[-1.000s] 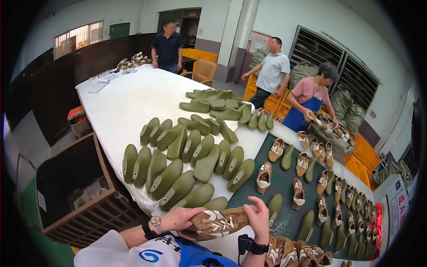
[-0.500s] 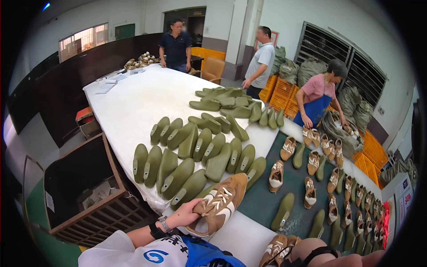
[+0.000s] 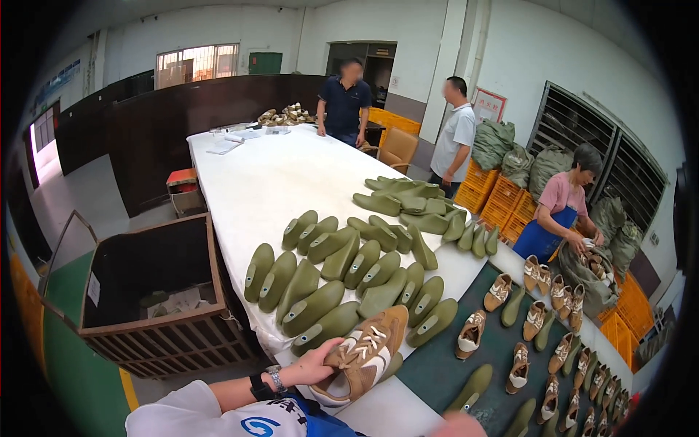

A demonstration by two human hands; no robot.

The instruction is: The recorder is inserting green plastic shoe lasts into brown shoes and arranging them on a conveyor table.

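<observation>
My left hand [image 3: 314, 366] is closed round the heel end of a brown and white lace-up sneaker [image 3: 373, 344]. The sneaker is tilted, its toe pointing up and to the right, beside the front row of green shoe lasts [image 3: 326, 329]. One last partly shows beneath its toe. At the lower edge, a blurred bit of my right hand [image 3: 460, 425] appears just below a single green last [image 3: 473, 387]; its fingers cannot be made out. Rows of similar brown sneakers [image 3: 471, 333] and lasts stand on a dark green board [image 3: 437, 357] to the right.
More lasts [image 3: 408, 197] are heaped farther back on the white table [image 3: 247, 167]. A wooden-slatted cart [image 3: 156, 328] stands at the left. Beyond the board, a person [image 3: 561, 211] in a blue apron bends over a sack [image 3: 582, 284]; two people stand behind. Orange crates [image 3: 477, 186] line the wall.
My view has swung left, shifting the scene rightward. My left hand still grips the sneaker. My right forearm has dropped mostly out of view. The aproned person's hand has moved from the sneakers to the sack.
</observation>
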